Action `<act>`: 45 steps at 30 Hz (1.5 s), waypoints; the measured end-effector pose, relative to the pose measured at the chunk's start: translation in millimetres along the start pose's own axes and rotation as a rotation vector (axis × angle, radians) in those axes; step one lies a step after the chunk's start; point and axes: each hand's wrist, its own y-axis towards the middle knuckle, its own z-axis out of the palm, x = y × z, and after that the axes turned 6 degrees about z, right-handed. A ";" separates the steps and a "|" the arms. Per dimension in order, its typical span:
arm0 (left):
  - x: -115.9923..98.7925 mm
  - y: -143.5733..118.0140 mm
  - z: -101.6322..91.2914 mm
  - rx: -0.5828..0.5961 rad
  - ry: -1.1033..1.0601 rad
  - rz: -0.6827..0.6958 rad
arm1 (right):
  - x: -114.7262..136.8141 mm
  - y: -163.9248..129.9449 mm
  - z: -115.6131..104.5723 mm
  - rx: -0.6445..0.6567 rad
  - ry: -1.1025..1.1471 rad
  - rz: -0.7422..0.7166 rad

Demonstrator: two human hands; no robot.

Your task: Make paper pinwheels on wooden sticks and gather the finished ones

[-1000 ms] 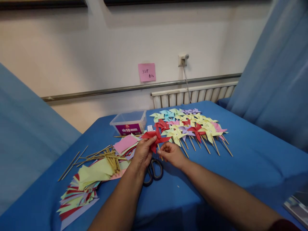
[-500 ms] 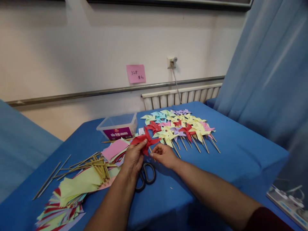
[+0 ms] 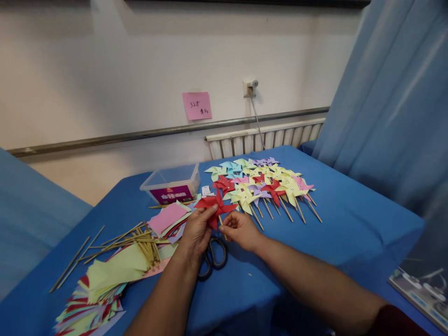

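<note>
A red paper pinwheel [image 3: 217, 203] is held up in front of me over the table. My left hand [image 3: 200, 229] pinches it near its centre, thumb on the front. Its thin wooden stick [image 3: 221, 221] points down toward me, and my right hand [image 3: 241, 229] has thumb and fingers closed on that stick. Black-handled scissors [image 3: 214, 259] lie just below my hands, their blades hidden by my left hand and forearm. Beyond my right hand, several finished pinwheels [image 3: 244, 197] in yellow, red, purple, pink, green and blue lie in rows.
A clear plastic box [image 3: 170, 191] with a purple label stands at the back left. Left of my hands are loose wooden sticks [image 3: 147, 247], pink paper sheets [image 3: 168, 218] and a fanned stack of coloured paper [image 3: 91, 305]. A power strip [image 3: 420, 294] sits at lower right, beyond the blue-covered table [image 3: 336, 238].
The red pinwheel is turned slightly and sits a little further right, its stick showing more plainly. Both hands keep their hold. The whole view has shifted slightly.
</note>
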 end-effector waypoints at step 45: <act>27.8 12.0 -21.6 0.141 0.336 -0.129 | 14.4 -48.1 -95.8 -0.517 -1.331 0.199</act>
